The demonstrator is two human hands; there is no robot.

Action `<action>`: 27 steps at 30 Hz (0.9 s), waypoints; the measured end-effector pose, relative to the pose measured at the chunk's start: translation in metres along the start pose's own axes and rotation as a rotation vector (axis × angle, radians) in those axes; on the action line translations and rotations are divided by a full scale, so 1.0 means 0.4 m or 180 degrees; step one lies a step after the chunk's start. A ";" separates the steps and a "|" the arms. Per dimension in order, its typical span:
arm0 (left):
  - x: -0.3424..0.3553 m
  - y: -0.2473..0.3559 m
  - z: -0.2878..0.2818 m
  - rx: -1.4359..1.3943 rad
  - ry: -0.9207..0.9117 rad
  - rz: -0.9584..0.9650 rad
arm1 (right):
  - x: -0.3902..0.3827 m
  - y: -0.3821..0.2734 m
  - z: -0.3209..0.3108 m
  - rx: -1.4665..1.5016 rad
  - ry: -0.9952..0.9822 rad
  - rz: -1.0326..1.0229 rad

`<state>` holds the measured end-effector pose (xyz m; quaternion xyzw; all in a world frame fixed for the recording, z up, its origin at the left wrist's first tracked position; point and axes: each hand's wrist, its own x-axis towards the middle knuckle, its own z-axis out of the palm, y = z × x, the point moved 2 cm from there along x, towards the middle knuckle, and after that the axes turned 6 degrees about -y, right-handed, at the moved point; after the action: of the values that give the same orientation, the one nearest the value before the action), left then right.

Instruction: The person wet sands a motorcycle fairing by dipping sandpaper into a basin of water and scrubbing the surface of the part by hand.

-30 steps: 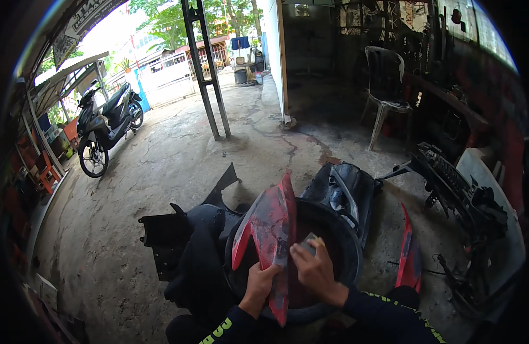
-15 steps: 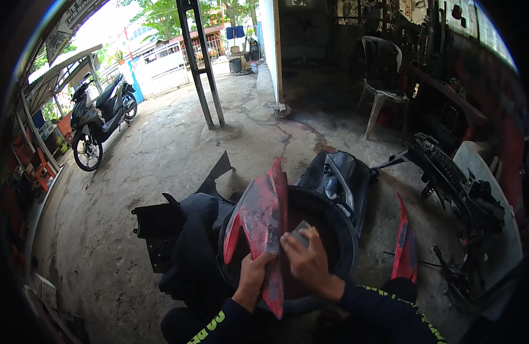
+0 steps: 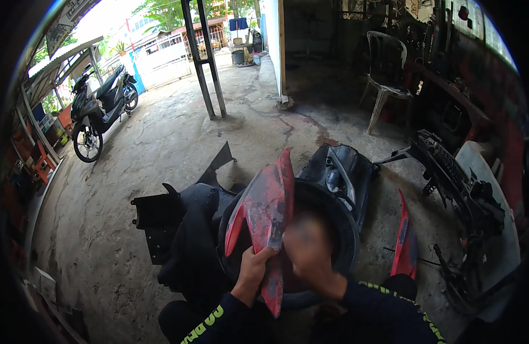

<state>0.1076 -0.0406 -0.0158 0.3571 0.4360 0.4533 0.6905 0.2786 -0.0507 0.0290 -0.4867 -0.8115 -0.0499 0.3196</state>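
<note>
A red motorcycle fairing panel (image 3: 268,200) with grey worn patches stands tilted over a round black tub (image 3: 355,246). My left hand (image 3: 255,266) is closed around the panel's lower part, thumb on its face. Close to the panel's right edge, over the tub, is my right hand (image 3: 309,249). Motion smears its fingers, so what they hold does not show; whether it touches the panel is unclear too.
Black plastic body panels (image 3: 190,229) lie left of the tub, and another dark panel (image 3: 339,172) sits behind it. On the right are a narrow red panel (image 3: 404,246) and a black frame part (image 3: 447,178). Farther off stand a scooter (image 3: 101,112), a post (image 3: 204,63) and a chair (image 3: 386,71).
Half a second ago my right hand held a small grey block beside the panel; now that hand is blurred and the block cannot be made out. My left hand keeps its grip.
</note>
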 end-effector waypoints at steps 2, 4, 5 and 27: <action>-0.007 -0.005 0.007 -0.0020 0.0015 -0.0009 | -0.028 -0.026 -0.020 0.0077 0.0003 -0.0307; -0.016 0.000 0.013 -0.0024 0.0061 -0.0028 | 0.011 0.038 0.017 -0.0127 0.0023 -0.0152; -0.019 0.013 0.021 0.0064 0.0035 -0.0055 | 0.023 0.051 0.024 -0.0144 0.0048 -0.0076; -0.019 0.013 -0.042 0.0298 -0.0095 -0.0076 | 0.001 0.054 0.047 0.0097 -0.0011 -0.0182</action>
<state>0.0890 -0.0442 -0.0150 0.3904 0.4507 0.4188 0.6849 0.2873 -0.0320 0.0095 -0.4585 -0.8263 -0.0458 0.3240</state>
